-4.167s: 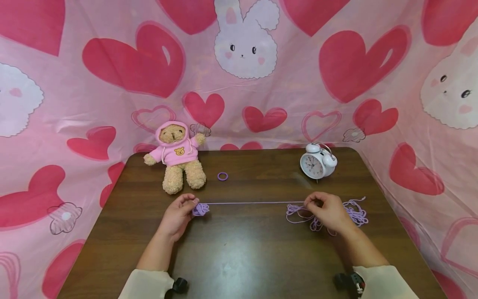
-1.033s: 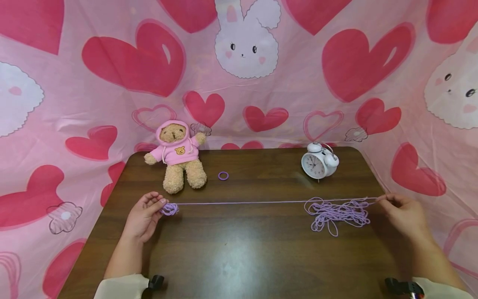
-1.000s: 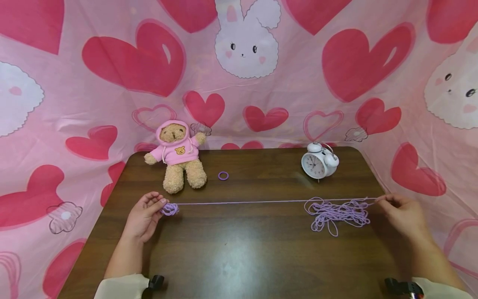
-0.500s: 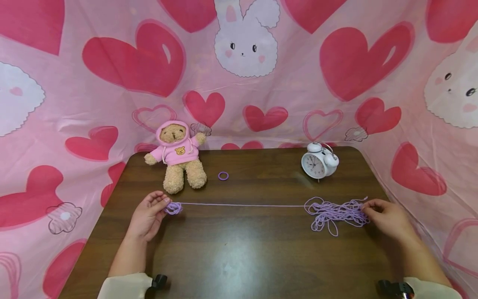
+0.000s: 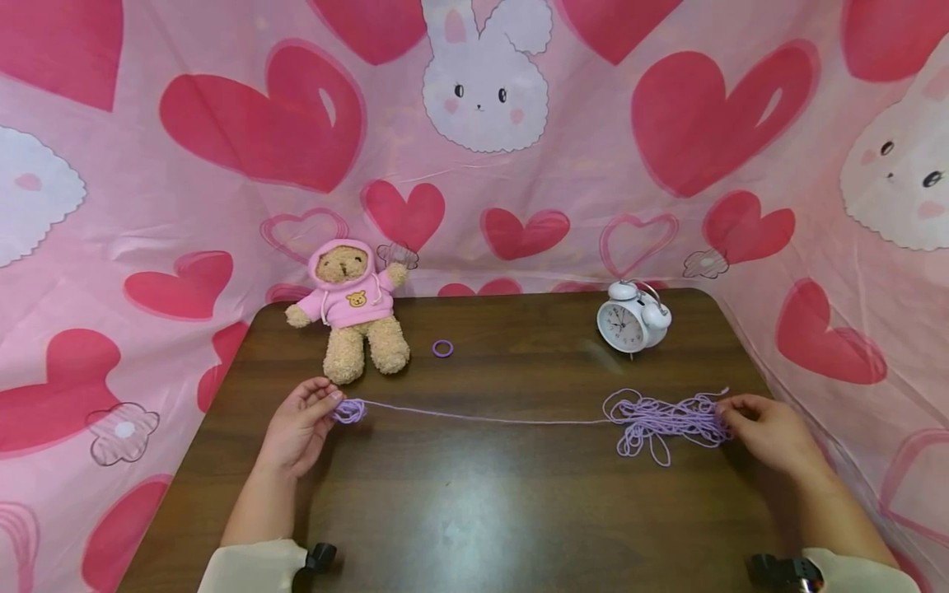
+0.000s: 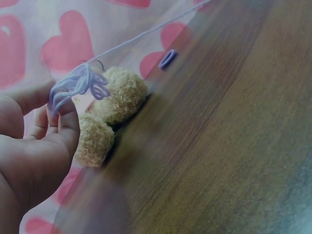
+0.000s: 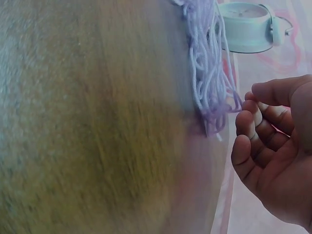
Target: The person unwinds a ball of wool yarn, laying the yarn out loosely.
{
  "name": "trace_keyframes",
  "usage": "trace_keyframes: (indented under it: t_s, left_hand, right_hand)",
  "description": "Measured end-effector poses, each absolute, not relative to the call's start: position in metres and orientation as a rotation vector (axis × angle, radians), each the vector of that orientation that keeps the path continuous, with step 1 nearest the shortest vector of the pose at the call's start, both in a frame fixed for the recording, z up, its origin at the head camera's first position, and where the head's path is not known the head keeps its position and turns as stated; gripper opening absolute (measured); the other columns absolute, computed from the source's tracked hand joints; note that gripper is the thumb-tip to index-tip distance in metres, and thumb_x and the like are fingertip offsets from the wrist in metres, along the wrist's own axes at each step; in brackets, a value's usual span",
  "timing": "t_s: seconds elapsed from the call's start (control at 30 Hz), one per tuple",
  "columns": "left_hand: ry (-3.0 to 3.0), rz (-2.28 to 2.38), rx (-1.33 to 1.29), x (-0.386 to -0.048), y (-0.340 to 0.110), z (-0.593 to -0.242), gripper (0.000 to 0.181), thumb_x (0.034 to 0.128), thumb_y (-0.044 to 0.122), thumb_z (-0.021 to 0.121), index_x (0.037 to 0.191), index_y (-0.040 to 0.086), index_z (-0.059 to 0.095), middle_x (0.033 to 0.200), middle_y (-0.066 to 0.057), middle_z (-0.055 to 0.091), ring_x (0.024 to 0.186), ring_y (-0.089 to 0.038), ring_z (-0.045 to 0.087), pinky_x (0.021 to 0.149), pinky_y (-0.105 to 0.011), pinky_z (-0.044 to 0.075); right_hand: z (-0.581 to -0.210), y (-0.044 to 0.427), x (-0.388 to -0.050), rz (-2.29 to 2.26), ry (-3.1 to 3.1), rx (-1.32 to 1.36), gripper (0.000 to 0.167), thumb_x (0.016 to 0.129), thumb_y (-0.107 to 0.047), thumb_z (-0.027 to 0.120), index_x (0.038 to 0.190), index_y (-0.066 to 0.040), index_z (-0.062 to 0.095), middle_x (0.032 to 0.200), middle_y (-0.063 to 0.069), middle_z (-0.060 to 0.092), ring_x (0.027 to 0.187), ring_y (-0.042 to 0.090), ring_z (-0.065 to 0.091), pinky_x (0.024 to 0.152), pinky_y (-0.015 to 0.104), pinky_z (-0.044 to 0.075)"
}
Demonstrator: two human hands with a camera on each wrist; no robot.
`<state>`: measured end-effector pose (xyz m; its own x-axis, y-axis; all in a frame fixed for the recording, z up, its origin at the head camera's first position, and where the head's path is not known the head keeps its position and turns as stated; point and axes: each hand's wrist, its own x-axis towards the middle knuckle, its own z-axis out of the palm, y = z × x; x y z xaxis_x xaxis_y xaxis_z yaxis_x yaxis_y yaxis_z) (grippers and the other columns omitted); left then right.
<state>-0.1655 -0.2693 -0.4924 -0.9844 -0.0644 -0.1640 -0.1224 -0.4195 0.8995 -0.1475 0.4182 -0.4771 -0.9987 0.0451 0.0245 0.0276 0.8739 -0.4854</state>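
My left hand (image 5: 300, 428) pinches a small looped bundle of purple yarn (image 5: 350, 411) between thumb and fingers, at the left of the table. In the left wrist view the bundle's loops (image 6: 80, 85) stick out past the fingertips. From it a single strand (image 5: 482, 419) sags across to a loose yarn pile (image 5: 667, 422) lying on the right. My right hand (image 5: 767, 432) is at that pile's right end, thumb and index finger pinching yarn there. The right wrist view shows the pile's loops (image 7: 207, 63) reaching the right fingertips.
A teddy bear (image 5: 354, 309) in a pink hoodie sits behind my left hand. A purple ring (image 5: 442, 348) lies right of it, and a white alarm clock (image 5: 632, 319) stands at the back right. The brown table (image 5: 474, 502) is backed by a pink heart-print cloth (image 5: 511, 181).
My hands first spread apart, drawing the strand taut and lengthening it. Then the right hand came back left to the pile, the left drifted slightly right, and the strand went slack.
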Motion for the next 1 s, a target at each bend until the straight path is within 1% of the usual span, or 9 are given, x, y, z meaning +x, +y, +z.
trace_keyframes:
  t_s: [0.1, 0.23, 0.33, 0.5, 0.7, 0.8, 0.83, 0.93, 1.0]
  left_hand:
    - [1.660, 2.612, -0.274, -0.166, -0.268, -0.492, 0.024, 0.0996, -0.009, 0.059, 0.116, 0.007, 0.052, 0.101, 0.001, 0.065, 0.091, -0.010, 0.065, 0.078, -0.021, 0.054]
    - [1.655, 2.611, -0.283, -0.166, -0.266, -0.493, 0.024, 0.0996, -0.009, 0.059, 0.115, 0.008, 0.052, 0.102, -0.001, 0.064, 0.091, -0.010, 0.065, 0.079, -0.021, 0.054]
    - [1.657, 2.605, -0.285, -0.167, -0.265, -0.493, 0.025, 0.0995, -0.009, 0.059, 0.116, 0.007, 0.051, 0.103, -0.002, 0.064, 0.092, -0.011, 0.066, 0.080, -0.021, 0.054]
    - [1.660, 2.598, -0.276, -0.167, -0.263, -0.493, 0.026, 0.0995, -0.009, 0.059, 0.120, 0.004, 0.050, 0.103, -0.001, 0.064, 0.092, -0.010, 0.065, 0.080, -0.021, 0.054]
    - [1.671, 2.580, -0.261, -0.168, -0.259, -0.494, 0.026, 0.0996, -0.008, 0.059, 0.119, 0.006, 0.050, 0.100, 0.002, 0.064, 0.092, -0.009, 0.064, 0.080, -0.021, 0.054]
    - [1.679, 2.567, -0.269, -0.169, -0.256, -0.494, 0.026, 0.0999, -0.008, 0.059, 0.119, 0.007, 0.049, 0.100, 0.003, 0.063, 0.092, -0.008, 0.063, 0.079, -0.021, 0.053]
    - [1.682, 2.563, -0.273, -0.169, -0.255, -0.494, 0.027, 0.0999, -0.008, 0.059, 0.119, 0.007, 0.049, 0.100, 0.003, 0.063, 0.092, -0.008, 0.063, 0.079, -0.021, 0.053]
    - [1.685, 2.552, -0.284, -0.170, -0.252, -0.495, 0.028, 0.1000, -0.008, 0.059, 0.121, 0.007, 0.048, 0.102, 0.003, 0.063, 0.092, -0.008, 0.063, 0.079, -0.021, 0.052]
    - [1.685, 2.552, -0.289, -0.171, -0.251, -0.495, 0.028, 0.0999, -0.008, 0.059, 0.121, 0.007, 0.047, 0.103, 0.002, 0.063, 0.092, -0.008, 0.063, 0.079, -0.021, 0.052]
  right_hand:
    - [-0.474, 0.416, -0.148, 0.773, -2.984, -0.056, 0.034, 0.102, -0.030, 0.064, 0.110, 0.002, 0.073, 0.082, 0.006, 0.071, 0.071, 0.016, 0.055, 0.059, 0.029, 0.043]
    - [-0.470, 0.407, -0.149, 0.768, -2.932, -0.058, 0.034, 0.100, -0.030, 0.067, 0.109, 0.002, 0.075, 0.097, 0.020, 0.074, 0.082, 0.030, 0.065, 0.061, 0.026, 0.045]
    - [-0.469, 0.398, -0.149, 0.771, -2.901, -0.054, 0.030, 0.099, -0.030, 0.069, 0.106, -0.001, 0.076, 0.101, 0.021, 0.075, 0.088, 0.034, 0.067, 0.062, 0.025, 0.044]
    - [-0.468, 0.380, -0.151, 0.809, -2.894, -0.052, 0.028, 0.100, -0.033, 0.069, 0.107, -0.007, 0.077, 0.098, 0.013, 0.077, 0.085, 0.024, 0.065, 0.063, 0.026, 0.046]
    - [-0.464, 0.356, -0.156, 0.853, -2.864, -0.016, 0.025, 0.101, -0.032, 0.068, 0.107, -0.011, 0.078, 0.102, 0.011, 0.077, 0.089, 0.021, 0.065, 0.068, 0.023, 0.045]
    - [-0.464, 0.343, -0.160, 0.889, -2.847, 0.021, 0.022, 0.100, -0.030, 0.069, 0.105, -0.011, 0.078, 0.099, 0.007, 0.077, 0.083, 0.016, 0.062, 0.067, 0.026, 0.046]
    - [-0.464, 0.339, -0.161, 0.903, -2.840, 0.034, 0.021, 0.100, -0.030, 0.069, 0.105, -0.012, 0.078, 0.097, 0.006, 0.077, 0.081, 0.014, 0.062, 0.071, 0.029, 0.046]
    - [-0.465, 0.326, -0.165, 0.943, -2.820, 0.076, 0.018, 0.099, -0.027, 0.071, 0.103, -0.011, 0.078, 0.093, 0.004, 0.077, 0.076, 0.012, 0.060, 0.070, 0.034, 0.047]
    - [-0.465, 0.319, -0.168, 0.959, -2.813, 0.096, 0.017, 0.098, -0.026, 0.071, 0.103, -0.011, 0.078, 0.092, 0.003, 0.077, 0.075, 0.011, 0.059, 0.069, 0.033, 0.046]
